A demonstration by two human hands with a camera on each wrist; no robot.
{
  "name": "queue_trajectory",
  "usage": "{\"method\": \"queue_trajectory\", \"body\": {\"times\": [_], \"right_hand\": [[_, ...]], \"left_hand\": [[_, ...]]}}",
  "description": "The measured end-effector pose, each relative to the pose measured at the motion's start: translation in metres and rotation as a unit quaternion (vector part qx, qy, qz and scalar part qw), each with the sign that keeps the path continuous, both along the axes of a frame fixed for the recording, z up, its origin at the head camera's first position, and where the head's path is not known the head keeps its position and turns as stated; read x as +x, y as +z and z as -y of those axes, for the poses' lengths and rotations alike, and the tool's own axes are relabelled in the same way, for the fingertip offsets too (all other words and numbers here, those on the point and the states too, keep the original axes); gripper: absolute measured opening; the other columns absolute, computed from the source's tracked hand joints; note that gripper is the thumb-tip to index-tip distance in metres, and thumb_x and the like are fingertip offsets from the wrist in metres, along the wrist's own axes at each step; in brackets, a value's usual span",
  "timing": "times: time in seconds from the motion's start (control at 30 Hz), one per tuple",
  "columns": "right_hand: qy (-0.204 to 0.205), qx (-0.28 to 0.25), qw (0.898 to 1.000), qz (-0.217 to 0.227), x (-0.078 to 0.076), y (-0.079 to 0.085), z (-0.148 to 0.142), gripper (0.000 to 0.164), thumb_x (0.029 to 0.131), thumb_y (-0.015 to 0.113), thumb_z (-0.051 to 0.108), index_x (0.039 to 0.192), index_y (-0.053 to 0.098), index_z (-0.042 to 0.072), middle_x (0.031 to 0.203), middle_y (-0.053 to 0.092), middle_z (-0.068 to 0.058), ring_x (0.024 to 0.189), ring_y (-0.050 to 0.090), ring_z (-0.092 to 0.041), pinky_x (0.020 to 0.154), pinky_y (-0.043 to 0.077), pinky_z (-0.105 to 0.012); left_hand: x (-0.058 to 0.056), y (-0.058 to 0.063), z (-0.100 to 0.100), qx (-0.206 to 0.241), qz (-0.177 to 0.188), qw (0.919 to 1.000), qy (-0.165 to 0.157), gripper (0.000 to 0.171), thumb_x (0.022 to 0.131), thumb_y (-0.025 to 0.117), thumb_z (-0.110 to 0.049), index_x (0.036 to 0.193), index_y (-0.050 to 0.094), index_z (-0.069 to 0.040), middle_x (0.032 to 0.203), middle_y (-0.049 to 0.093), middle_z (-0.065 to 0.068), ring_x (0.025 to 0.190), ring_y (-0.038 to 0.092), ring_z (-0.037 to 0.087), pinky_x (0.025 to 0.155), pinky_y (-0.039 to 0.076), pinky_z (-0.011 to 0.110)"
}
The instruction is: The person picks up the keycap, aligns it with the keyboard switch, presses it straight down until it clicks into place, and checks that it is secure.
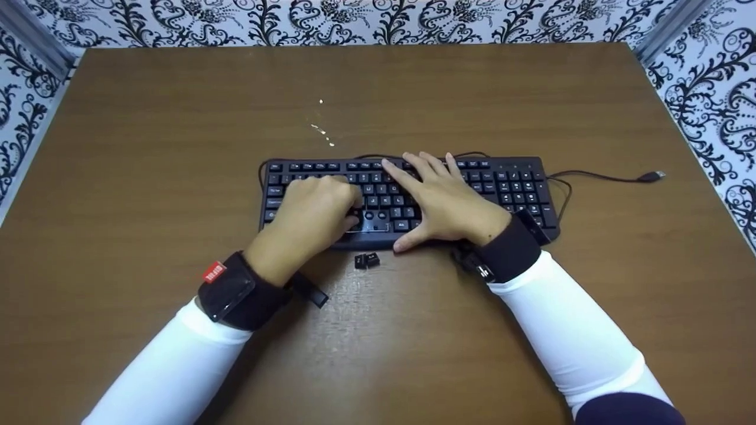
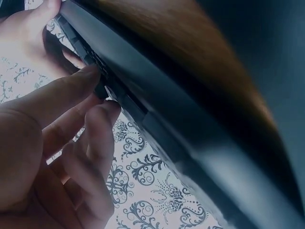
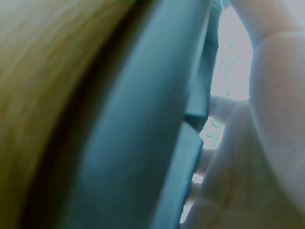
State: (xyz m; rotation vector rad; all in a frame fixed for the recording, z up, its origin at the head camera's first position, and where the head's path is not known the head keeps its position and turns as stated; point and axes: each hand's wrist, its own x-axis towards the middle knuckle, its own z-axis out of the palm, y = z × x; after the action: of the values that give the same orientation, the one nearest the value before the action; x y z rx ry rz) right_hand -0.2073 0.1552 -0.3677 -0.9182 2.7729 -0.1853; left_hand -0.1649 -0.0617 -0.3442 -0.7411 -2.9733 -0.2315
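A black keyboard [image 1: 366, 241] lies on the wooden table. Over its left-middle keys my left hand [image 1: 316, 206] is bent, fingers curled down. In the left wrist view its thumb [image 2: 76, 90] and fingertips close in a pinch on a small dark key [image 2: 100, 90] at the keyboard, largely hidden by the fingers. To its right, bare round key sockets [image 1: 369, 215] show where keycaps are off. My right hand [image 1: 449, 203] rests spread across the keyboard, thumb at the front edge. Two loose keycaps [image 1: 361, 261] lie on the table before the keyboard.
The keyboard's cable [image 1: 602, 176] runs behind it and out to the right, ending in a USB plug [image 1: 651, 176]. Small pale flecks [image 1: 322, 131] mark the table [image 1: 177, 118] beyond the keyboard. Patterned black-and-white covering [image 1: 390, 23] surrounds the table.
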Motion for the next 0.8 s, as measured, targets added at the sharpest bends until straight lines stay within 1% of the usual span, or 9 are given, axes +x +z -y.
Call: {"method": "queue_trajectory", "body": {"times": [0.13, 0.33, 0.43, 0.57, 0.67, 0.8], "right_hand": [[0.000, -0.002, 1.000, 0.003, 0.0002, 0.0007, 0.0009, 0.127, 0.047, 0.062, 0.083, 0.146, -0.001, 0.035, 0.154, 0.010, -0.012, 0.141, 0.009, -0.037, 0.111, 0.000, -0.061], [-0.001, 0.004, 1.000, 0.003, -0.0004, 0.0025, -0.0007, 0.127, 0.047, 0.062, 0.083, 0.146, -0.001, 0.035, 0.154, 0.011, -0.013, 0.141, 0.009, -0.038, 0.111, 0.001, -0.061], [0.002, 0.004, 1.000, -0.003, -0.0014, 0.0039, -0.0002, 0.127, 0.047, 0.062, 0.083, 0.147, 0.000, 0.035, 0.154, 0.011, -0.013, 0.141, 0.010, -0.037, 0.111, 0.001, -0.061], [0.006, 0.001, 1.000, -0.010, -0.0016, 0.0052, -0.0005, 0.126, 0.047, 0.063, 0.082, 0.147, 0.002, 0.034, 0.153, 0.012, -0.013, 0.141, 0.010, -0.037, 0.110, 0.002, -0.062], [0.008, 0.001, 1.000, -0.008, -0.0014, 0.0046, -0.0018, 0.126, 0.048, 0.063, 0.082, 0.147, 0.002, 0.034, 0.153, 0.012, -0.014, 0.141, 0.010, -0.037, 0.110, 0.002, -0.062], [0.008, -0.002, 1.000, -0.008, -0.0006, 0.0008, -0.0024, 0.126, 0.048, 0.062, 0.082, 0.147, 0.002, 0.033, 0.153, 0.012, -0.014, 0.140, 0.010, -0.038, 0.110, 0.002, -0.062]], "left_hand": [[0.0001, -0.0012, -0.0017, -0.005, -0.007, 0.9999, 0.006, 0.013, 0.074, 0.075, -0.025, 0.084, 0.070, -0.018, 0.083, 0.068, 0.003, 0.072, 0.065, 0.027, 0.061, 0.052, 0.043], [0.0000, 0.0000, -0.0052, -0.013, -0.021, 0.9997, 0.004, 0.010, 0.074, 0.075, -0.024, 0.076, 0.068, -0.017, 0.081, 0.068, 0.003, 0.068, 0.064, 0.028, 0.057, 0.051, 0.043], [0.0002, 0.0002, -0.0061, -0.016, -0.037, 0.9992, 0.007, 0.010, 0.073, 0.076, -0.024, 0.073, 0.069, -0.018, 0.079, 0.068, 0.003, 0.064, 0.064, 0.027, 0.054, 0.051, 0.042], [0.0007, -0.0009, -0.0064, -0.014, -0.058, 0.9982, 0.006, 0.009, 0.072, 0.077, -0.024, 0.073, 0.070, -0.018, 0.077, 0.068, 0.003, 0.062, 0.063, 0.027, 0.052, 0.050, 0.041], [0.0018, -0.0011, -0.0055, -0.011, -0.055, 0.9984, 0.001, 0.009, 0.073, 0.077, -0.024, 0.075, 0.071, -0.018, 0.077, 0.068, 0.003, 0.063, 0.064, 0.027, 0.053, 0.051, 0.042], [0.0028, -0.0018, -0.0036, -0.008, -0.045, 0.9989, -0.003, 0.006, 0.076, 0.074, -0.024, 0.077, 0.071, -0.018, 0.078, 0.068, 0.003, 0.063, 0.063, 0.027, 0.053, 0.051, 0.041]]}}
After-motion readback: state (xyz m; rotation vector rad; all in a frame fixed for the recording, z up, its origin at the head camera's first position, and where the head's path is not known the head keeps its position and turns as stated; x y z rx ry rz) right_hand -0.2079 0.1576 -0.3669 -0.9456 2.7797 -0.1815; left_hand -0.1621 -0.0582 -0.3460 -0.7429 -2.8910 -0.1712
